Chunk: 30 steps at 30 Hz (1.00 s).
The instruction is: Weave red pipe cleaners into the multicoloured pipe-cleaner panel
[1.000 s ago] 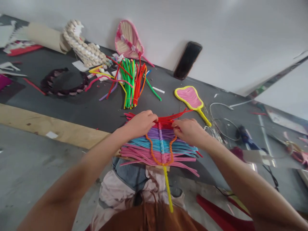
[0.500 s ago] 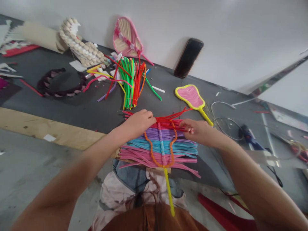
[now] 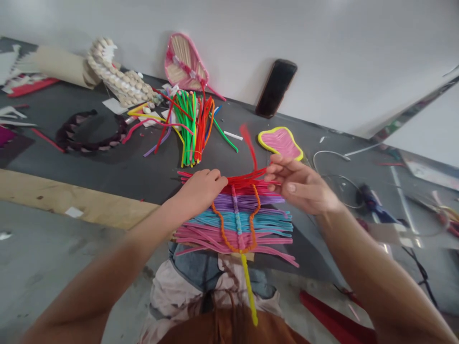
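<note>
Lifted since a second ago, the right hand (image 3: 301, 184) pinches a red fuzzy pipe cleaner (image 3: 250, 145), its tip flicking up at frame centre. The left hand (image 3: 202, 188), fingers curled, pins the striped pipe-cleaner weave (image 3: 265, 222) below. Firm pinning should keep the rows tight.

There is one view only, from a camera on the person's head. It faces forward and steeply down along both forearms, which enter from 7 and 5 o'clock. The left hand (image 3: 201, 188) and right hand (image 3: 301, 184) meet close below the lens at mid-frame, over the woven piece (image 3: 236, 224). The person's lap fills 6 o'clock. The frame is rolled, so the line where the dark mat (image 3: 107, 162) meets the white wall (image 3: 340, 52) slopes down from 10 to 3 o'clock. Grey floor (image 3: 43, 253) lies at 8 o'clock, and the wall at 12 is the farthest thing seen.
</note>
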{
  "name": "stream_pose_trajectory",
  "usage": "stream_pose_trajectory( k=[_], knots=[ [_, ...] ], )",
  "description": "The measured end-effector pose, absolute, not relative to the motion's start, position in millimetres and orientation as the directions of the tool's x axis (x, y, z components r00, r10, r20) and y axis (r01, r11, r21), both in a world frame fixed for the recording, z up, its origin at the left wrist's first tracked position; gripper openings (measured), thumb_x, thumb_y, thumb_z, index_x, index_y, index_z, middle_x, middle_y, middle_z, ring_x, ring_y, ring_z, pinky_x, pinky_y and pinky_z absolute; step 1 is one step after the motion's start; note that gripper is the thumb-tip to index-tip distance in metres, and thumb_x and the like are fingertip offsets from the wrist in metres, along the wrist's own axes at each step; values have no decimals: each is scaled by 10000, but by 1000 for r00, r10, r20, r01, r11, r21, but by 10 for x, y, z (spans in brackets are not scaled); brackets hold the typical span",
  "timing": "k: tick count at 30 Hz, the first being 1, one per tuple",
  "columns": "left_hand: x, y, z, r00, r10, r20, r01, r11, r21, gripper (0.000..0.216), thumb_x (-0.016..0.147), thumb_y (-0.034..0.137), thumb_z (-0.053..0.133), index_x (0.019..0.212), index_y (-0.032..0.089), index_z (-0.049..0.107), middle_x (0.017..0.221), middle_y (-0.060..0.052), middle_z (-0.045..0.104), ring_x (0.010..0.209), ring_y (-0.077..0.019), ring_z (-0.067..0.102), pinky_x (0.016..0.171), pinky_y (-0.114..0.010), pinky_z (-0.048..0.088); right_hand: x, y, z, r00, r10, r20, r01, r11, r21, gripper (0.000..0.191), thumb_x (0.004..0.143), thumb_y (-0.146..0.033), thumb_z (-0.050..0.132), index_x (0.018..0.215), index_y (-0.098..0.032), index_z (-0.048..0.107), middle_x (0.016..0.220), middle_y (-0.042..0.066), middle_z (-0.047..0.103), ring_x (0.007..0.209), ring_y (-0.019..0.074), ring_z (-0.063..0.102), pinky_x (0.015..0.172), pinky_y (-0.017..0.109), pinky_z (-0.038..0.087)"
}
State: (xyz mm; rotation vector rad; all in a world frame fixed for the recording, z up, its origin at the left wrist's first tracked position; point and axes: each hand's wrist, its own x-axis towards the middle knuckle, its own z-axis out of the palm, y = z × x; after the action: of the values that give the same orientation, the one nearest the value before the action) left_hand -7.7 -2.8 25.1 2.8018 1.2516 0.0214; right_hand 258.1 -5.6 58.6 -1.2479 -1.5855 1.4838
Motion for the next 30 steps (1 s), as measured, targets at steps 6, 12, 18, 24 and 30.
stream_pose_trajectory(
  k=[6, 12, 18, 24, 30],
  knots=[
    [-29, -97, 339, 598, 797, -84, 800, -600, 0, 191, 937, 123, 459, 1037, 105, 621, 904, -111, 642, 851, -270, 634, 742, -391, 492, 2274, 36, 151, -384, 922, -41, 449, 148, -881, 250, 782, -284, 637, 1012, -197, 591, 877, 32, 654, 791, 155, 645, 734, 309, 532],
    [-122, -99, 340, 512, 857, -54, 851, -497, 169, 127, 932, 188, 525, 910, 130, 637, 879, -84, 670, 857, -236, 655, 737, -329, 479, 2138, -100, 179, -566, 817, 111, 653, 526, -545, 176, 905, -182, 563, 1045, -203, 667, 965, 56, 714, 873, 174, 668, 799, 298, 522],
    [-340, -69, 403, 229, 973, -15, 850, -193, 491, 108, 847, 273, 620, 795, 207, 687, 717, 17, 707, 658, -150, 656, 597, -248, 430, 2118, -169, 11, -598, 793, 116, 686, 581, -438, 209, 952, -222, 536, 1091, -180, 686, 955, 75, 708, 840, 172, 676, 762, 268, 524],
    [-419, -116, 377, -152, 985, -81, 349, 130, 928, 197, 732, 370, 705, 748, 183, 645, 720, -14, 729, 669, -163, 701, 576, -242, 537, 2113, -224, -4, -611, 779, 141, 707, 617, -344, 237, 983, -225, 474, 956, -163, 701, 904, 74, 691, 796, 162, 648, 727, 253, 492],
    [-334, -163, 247, 17, 988, -155, 161, 151, 975, 449, 718, 355, 749, 1111, 175, 625, 1050, -85, 753, 914, -211, 733, 777, -319, 608, 2101, -236, -11, -588, 799, 122, 738, 592, -324, 239, 987, -203, 457, 979, -145, 688, 920, 81, 671, 826, 163, 628, 753, 251, 470]
  ],
)
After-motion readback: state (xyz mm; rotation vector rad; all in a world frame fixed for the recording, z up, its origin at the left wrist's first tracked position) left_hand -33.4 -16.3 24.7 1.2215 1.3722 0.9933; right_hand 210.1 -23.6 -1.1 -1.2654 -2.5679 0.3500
